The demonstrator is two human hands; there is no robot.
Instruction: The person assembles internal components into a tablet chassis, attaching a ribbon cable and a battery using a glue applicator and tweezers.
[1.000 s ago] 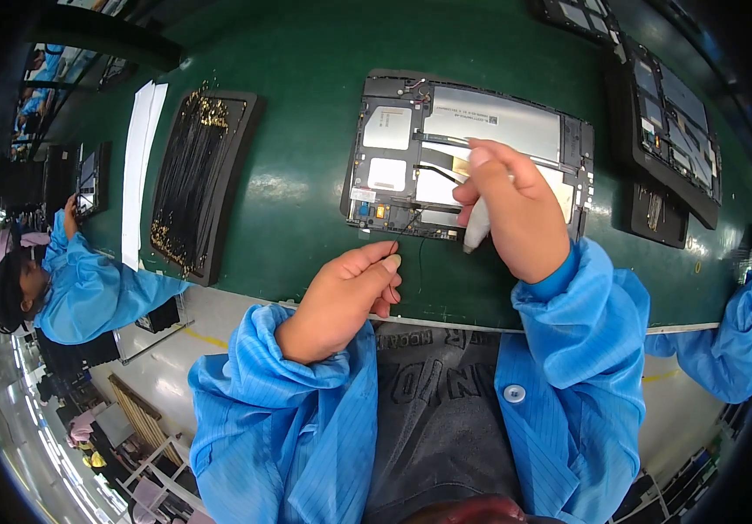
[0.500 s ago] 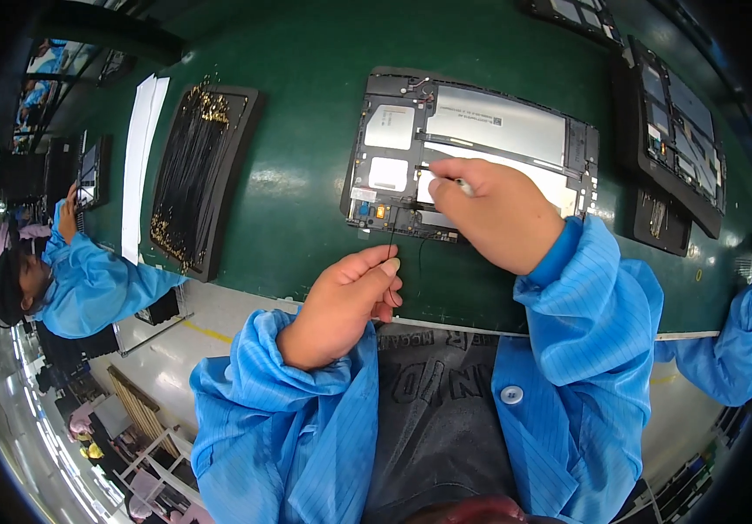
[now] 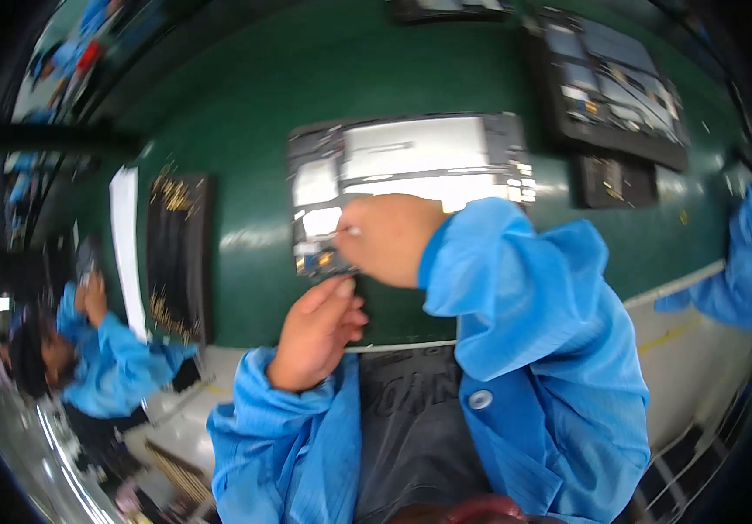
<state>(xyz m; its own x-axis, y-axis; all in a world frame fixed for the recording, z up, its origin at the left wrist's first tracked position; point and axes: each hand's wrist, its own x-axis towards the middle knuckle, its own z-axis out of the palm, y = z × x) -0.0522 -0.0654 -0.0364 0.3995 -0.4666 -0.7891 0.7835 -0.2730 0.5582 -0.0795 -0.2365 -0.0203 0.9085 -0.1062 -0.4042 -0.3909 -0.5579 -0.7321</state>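
Observation:
An opened tablet (image 3: 415, 147) with silver battery panels and a dark frame lies on the green table in front of me. My right hand (image 3: 393, 237) is closed over its lower left part, gripping a slim tool (image 3: 353, 231) whose pale end shows beside the fingers; the tip is hidden. Thumb and fingers of my left hand (image 3: 317, 330) are pinched at the tablet's near left edge, by the small circuit board (image 3: 317, 260). The thin black cable seen in that pinch earlier is lost in motion blur now.
To the left, a dark foam tray (image 3: 203, 262) holds many black cables (image 3: 172, 262) with gold ends, beside a white strip (image 3: 125, 244). More opened tablets (image 3: 612, 79) are stacked at right above a small tray (image 3: 638, 182). A co-worker (image 3: 114, 358) sits left; a blue sleeve (image 3: 717, 297) shows right.
The view has shifted and turned, blurring the picture. Relative to the tablet, my right hand has moved down toward the circuit board, and my left hand is closer to the near edge.

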